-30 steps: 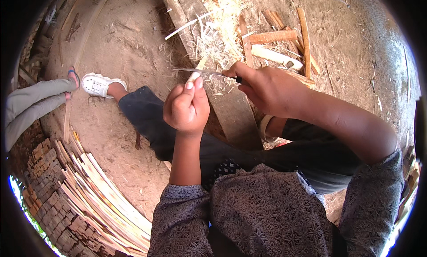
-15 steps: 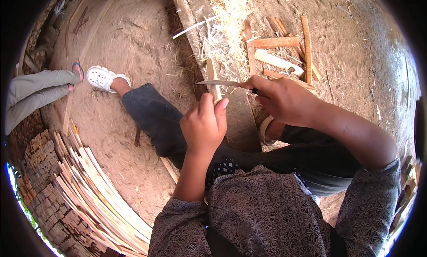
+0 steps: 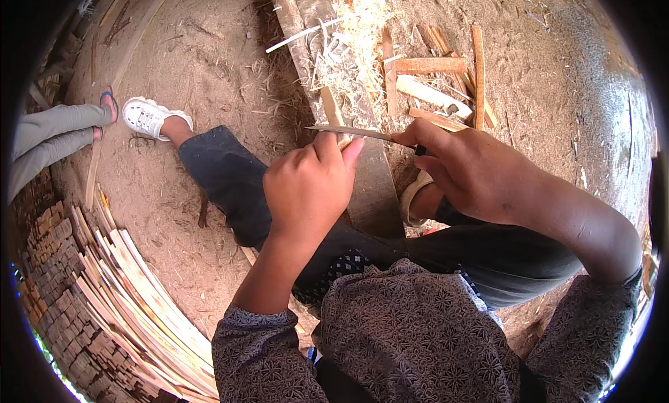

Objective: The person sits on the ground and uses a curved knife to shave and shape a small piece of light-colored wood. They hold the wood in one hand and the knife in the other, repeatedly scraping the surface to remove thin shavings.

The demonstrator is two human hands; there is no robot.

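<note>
Earthen floor (image 3: pixel 202 75) before me, littered with wood scraps (image 3: pixel 432 65). Pale strips (image 3: pixel 139 291), piled at left. Plank (image 3: pixel 369 187), heaped with shavings (image 3: pixel 359 19). Right hand (image 3: pixel 481 169) grips a knife (image 3: pixel 376 134). Left hand (image 3: pixel 310 187) clasps a small wooden piece (image 3: pixel 330 107) above the plank, knife across it, apparently touching.
</note>
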